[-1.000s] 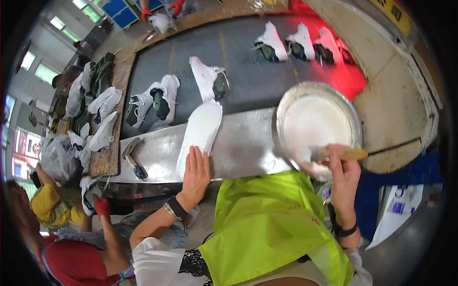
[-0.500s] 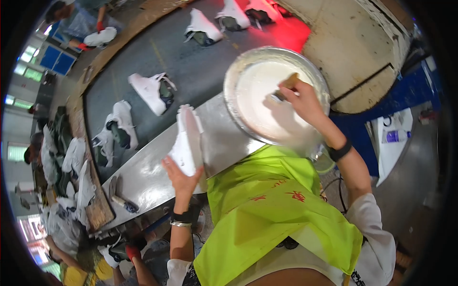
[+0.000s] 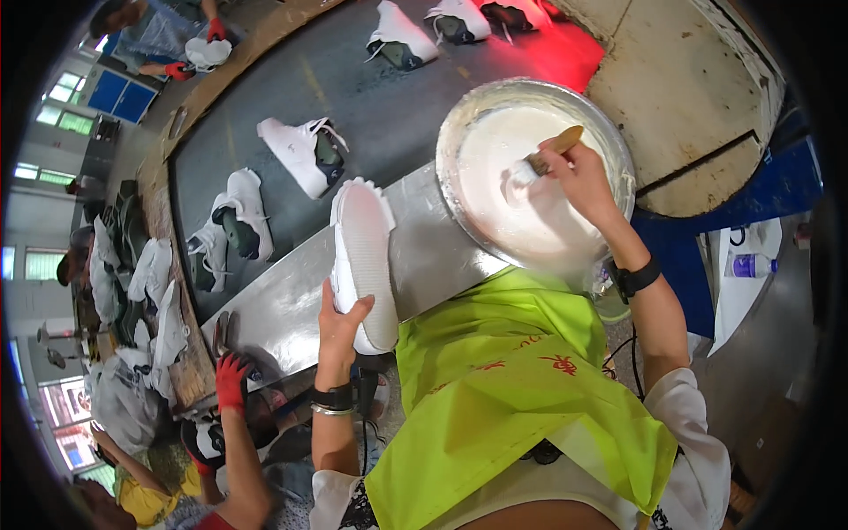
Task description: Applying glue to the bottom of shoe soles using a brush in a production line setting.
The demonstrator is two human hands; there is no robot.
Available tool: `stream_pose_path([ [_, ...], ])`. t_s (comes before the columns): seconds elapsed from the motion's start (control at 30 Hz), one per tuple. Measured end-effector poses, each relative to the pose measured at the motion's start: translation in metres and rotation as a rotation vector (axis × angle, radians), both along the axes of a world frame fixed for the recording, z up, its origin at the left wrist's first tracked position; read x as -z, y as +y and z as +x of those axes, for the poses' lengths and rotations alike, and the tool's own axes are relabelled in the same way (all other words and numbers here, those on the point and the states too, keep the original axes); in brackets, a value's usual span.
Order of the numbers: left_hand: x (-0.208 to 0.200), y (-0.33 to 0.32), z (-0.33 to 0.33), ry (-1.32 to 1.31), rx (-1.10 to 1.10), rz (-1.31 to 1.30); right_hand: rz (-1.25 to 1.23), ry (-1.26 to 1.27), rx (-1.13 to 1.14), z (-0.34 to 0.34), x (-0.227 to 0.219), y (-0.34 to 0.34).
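Note:
My left hand (image 3: 343,327) is closed on the heel end of a white shoe sole (image 3: 369,265), its ridged face showing and its toe pointing away over the metal ledge. Between the fingers of my right hand (image 3: 583,179) is a brush (image 3: 559,144) with a wooden handle and white-coated bristles. It sits over a large metal bowl (image 3: 448,190) of thick white liquid (image 3: 503,137), the bristles at the surface. The bowl rests by the ledge, in front of my right side.
White and dark-green sneakers (image 3: 305,159) stand on the dark conveyor belt (image 3: 256,115), some under red light. A co-worker's red-gloved hand (image 3: 232,380) reaches beside a dark-handled tool (image 3: 223,331) on the metal ledge (image 3: 415,238). More shoe parts (image 3: 155,269) are heaped at left. A bottle (image 3: 751,265) lies at right.
The sole has turned in my left hand to show more of its ridged face. The brush has tilted in the bowl. A co-worker's red-gloved hand has come up to the ledge.

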State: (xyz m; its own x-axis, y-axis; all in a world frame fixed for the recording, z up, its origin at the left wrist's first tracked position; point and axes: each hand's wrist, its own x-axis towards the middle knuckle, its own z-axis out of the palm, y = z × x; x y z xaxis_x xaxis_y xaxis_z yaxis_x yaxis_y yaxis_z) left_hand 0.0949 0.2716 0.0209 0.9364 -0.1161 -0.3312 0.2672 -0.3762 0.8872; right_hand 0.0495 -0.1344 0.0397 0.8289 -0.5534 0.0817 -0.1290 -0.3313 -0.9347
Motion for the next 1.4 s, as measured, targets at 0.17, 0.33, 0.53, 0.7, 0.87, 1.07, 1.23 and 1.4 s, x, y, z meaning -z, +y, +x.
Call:
stream_pose_path([
  [0.17,-0.043,-0.012,-0.024,0.287,0.098,-0.513,0.016,-0.182,0.020,0.016,0.006,0.036],
  [0.33,-0.052,-0.027,-0.040,-0.010,0.180,-0.208,0.309,-0.410,-0.176,0.037,-0.058,0.113],
  [0.53,-0.047,-0.035,-0.043,-0.143,0.255,-0.045,0.028,-0.347,-0.281,0.004,-0.071,0.139],
  [0.7,-0.055,-0.031,-0.046,-0.092,0.272,-0.075,0.208,-0.174,-0.299,0.003,-0.086,0.131],
  [0.87,-0.069,-0.032,-0.044,0.070,0.225,-0.375,0.185,-0.147,-0.007,0.037,-0.063,0.099],
  [1.07,-0.077,-0.034,-0.036,-0.073,0.288,-0.253,0.359,-0.099,-0.023,-0.019,-0.061,0.141],
  [1.23,-0.080,-0.033,-0.035,-0.087,0.297,-0.224,-0.024,-0.258,-0.034,0.008,-0.061,0.120],
  [1.4,-0.078,-0.034,-0.032,-0.108,0.317,-0.234,-0.128,-0.475,-0.088,-0.003,-0.057,0.141],
])
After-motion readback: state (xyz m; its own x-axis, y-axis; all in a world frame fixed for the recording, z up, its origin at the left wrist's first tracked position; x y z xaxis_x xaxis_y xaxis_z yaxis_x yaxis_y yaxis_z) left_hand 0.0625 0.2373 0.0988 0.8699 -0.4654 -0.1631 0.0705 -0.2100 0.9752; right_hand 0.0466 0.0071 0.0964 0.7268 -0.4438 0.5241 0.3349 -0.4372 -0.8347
